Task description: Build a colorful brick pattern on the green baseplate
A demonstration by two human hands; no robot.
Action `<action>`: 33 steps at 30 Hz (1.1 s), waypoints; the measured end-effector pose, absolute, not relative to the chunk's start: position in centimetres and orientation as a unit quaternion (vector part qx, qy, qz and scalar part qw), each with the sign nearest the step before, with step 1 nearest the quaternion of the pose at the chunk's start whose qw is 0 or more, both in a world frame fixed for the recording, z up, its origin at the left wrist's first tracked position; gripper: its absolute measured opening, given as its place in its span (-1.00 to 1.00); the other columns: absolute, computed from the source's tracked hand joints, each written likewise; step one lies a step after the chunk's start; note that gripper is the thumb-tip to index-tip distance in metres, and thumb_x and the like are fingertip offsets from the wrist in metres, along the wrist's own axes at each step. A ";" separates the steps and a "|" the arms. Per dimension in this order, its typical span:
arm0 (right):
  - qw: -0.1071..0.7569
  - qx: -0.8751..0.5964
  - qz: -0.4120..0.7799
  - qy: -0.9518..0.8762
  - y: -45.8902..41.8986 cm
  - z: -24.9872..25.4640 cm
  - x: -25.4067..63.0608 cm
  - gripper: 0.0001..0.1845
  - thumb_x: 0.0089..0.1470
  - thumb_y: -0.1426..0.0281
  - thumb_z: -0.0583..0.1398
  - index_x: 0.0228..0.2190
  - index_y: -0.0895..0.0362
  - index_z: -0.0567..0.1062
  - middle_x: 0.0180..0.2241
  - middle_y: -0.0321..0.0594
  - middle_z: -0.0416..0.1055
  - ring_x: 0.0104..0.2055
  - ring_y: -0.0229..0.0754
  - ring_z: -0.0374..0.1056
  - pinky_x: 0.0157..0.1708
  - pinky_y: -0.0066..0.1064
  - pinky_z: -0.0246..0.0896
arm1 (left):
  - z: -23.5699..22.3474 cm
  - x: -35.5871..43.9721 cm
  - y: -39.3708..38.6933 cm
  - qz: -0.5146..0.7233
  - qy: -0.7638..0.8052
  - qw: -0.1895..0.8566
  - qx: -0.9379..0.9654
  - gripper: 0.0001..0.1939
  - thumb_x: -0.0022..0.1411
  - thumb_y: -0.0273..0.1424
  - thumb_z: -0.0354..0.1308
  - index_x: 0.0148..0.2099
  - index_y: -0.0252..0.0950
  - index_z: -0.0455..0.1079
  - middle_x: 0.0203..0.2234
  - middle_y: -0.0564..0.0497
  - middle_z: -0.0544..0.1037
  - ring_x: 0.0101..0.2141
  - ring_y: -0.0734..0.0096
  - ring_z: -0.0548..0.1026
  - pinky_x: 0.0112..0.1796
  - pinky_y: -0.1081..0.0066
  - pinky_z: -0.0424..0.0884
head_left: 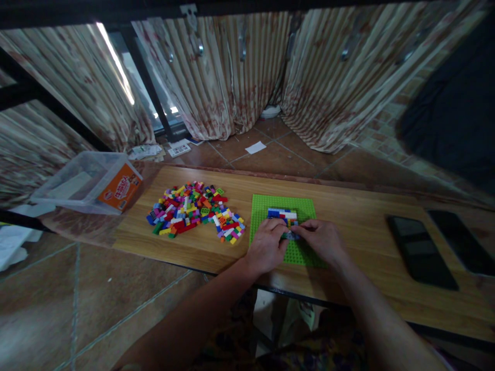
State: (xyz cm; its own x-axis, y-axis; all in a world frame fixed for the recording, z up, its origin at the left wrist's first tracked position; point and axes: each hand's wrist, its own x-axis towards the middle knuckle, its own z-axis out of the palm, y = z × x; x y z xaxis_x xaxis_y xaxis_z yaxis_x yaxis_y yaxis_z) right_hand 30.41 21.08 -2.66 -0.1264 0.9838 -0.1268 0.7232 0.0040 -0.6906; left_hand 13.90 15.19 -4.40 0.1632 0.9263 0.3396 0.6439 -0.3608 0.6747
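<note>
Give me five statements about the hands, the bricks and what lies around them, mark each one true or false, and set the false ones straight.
1. The left hand and the right hand are both at the brick build on the green baseplate. True.
2. The loose brick pile lies to the right of the baseplate. False: it lies to the left.
3. Blue and white bricks show in the build. True.
4. The plastic box stands between the pile and the baseplate. False: it stands beyond the pile, at the far left.
5. Two dark phones lie to the right of the baseplate. True.
</note>
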 end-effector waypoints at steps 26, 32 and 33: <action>0.208 -0.608 0.281 -0.713 20.1 -2.5 30.7 -0.36 0.10 -0.10 -0.02 -0.53 0.14 0.54 -0.56 -0.15 0.50 -0.52 -0.17 0.37 -0.50 -0.40 0.11 | -4.5 13.8 15.3 0.353 0.525 0.165 0.756 -0.83 0.12 -0.54 0.15 -0.20 -0.29 0.39 -0.16 -0.06 0.45 -0.08 0.25 0.37 0.01 0.18 0.33; 0.274 -0.630 0.339 -0.643 20.5 -2.5 32.8 -0.29 0.12 -0.10 -0.06 -0.35 0.23 0.57 -0.50 -0.07 0.53 -0.53 -0.13 0.41 -0.46 -0.34 0.23 | -3.5 14.6 15.1 0.339 0.528 0.121 0.769 -0.68 0.12 -0.50 0.17 -0.03 -0.28 0.39 -0.02 -0.11 0.44 0.02 0.17 0.35 0.07 0.09 0.29; 0.281 -0.629 0.332 -0.645 20.5 -2.5 33.0 -0.29 0.11 -0.11 -0.05 -0.34 0.23 0.58 -0.50 -0.07 0.54 -0.53 -0.12 0.41 -0.46 -0.33 0.24 | -3.5 14.8 15.0 0.332 0.516 0.112 0.782 -0.65 0.14 -0.49 0.16 0.01 -0.27 0.38 0.02 -0.11 0.43 0.05 0.17 0.34 0.08 0.07 0.27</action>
